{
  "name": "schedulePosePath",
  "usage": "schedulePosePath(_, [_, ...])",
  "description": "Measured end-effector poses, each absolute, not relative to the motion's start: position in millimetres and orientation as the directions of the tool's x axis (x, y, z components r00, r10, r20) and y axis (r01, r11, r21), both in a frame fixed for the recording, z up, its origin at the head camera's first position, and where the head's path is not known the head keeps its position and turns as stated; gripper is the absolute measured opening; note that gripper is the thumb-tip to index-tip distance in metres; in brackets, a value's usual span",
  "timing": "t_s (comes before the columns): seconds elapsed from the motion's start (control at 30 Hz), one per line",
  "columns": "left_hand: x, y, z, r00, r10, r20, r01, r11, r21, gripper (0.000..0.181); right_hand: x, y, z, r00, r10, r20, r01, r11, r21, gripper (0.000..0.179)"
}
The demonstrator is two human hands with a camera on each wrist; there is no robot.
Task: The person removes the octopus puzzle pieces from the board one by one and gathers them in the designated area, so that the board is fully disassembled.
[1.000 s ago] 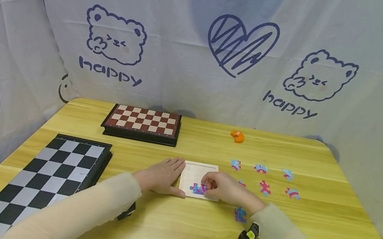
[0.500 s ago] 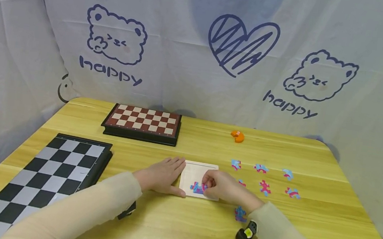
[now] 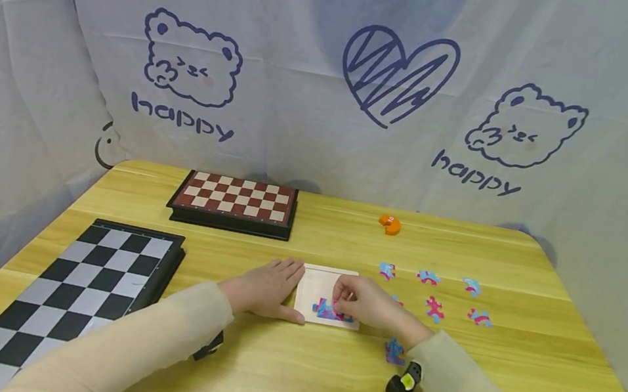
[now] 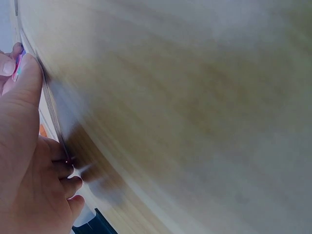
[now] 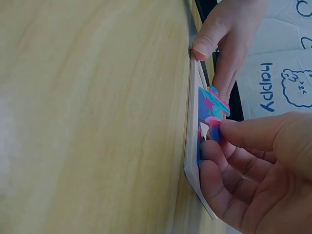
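Observation:
A small pale wooden puzzle tray (image 3: 317, 284) lies on the table with blue, pink and purple jigsaw pieces (image 3: 325, 310) along its near side. My left hand (image 3: 267, 288) rests against the tray's left edge, fingers straight and thumb at the near corner. Over the tray, my right hand (image 3: 362, 303) pinches a jigsaw piece (image 5: 214, 130) between thumb and fingers. In the right wrist view that piece is raised at a tilt beside another piece (image 5: 208, 101), and the curled lower fingers touch the tray's side. The left wrist view shows the left thumb (image 4: 30, 80) along the tray's edge.
Several loose jigsaw pieces, such as a pink one (image 3: 434, 308) and a blue one (image 3: 394, 351), lie right of the tray. An orange object (image 3: 390, 224) sits farther back. Two folding chessboards, brown (image 3: 235, 197) and black-and-white (image 3: 77, 284), stand at the left.
My right fingers have shifted slightly at the tray, and more of the pieces along its near right side show beneath them. The left hand stays put.

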State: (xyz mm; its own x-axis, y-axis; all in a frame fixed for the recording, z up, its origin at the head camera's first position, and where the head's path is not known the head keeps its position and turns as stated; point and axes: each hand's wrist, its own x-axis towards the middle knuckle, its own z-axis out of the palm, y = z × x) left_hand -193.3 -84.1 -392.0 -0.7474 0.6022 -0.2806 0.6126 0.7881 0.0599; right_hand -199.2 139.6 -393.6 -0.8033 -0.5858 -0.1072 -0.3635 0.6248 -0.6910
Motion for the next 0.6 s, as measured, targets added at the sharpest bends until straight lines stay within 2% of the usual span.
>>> schedulePosePath(0.3, [-193.5,-83.5,-392.9,-0.754,0.593,-0.282,0.607,0.793,0.046,0.095,-199.3,141.4,-397.2,-0.821,-0.560,-0.113,-0.323,0.618,-0.717,0.008])
schedulePosePath(0.6, [-192.2,-83.7,-392.5,-0.752,0.597,-0.278,0.609,0.791,0.053,0.095,-197.0,153.2,-390.3,-0.814,-0.573,-0.093,-0.268,0.512,-0.816,0.006])
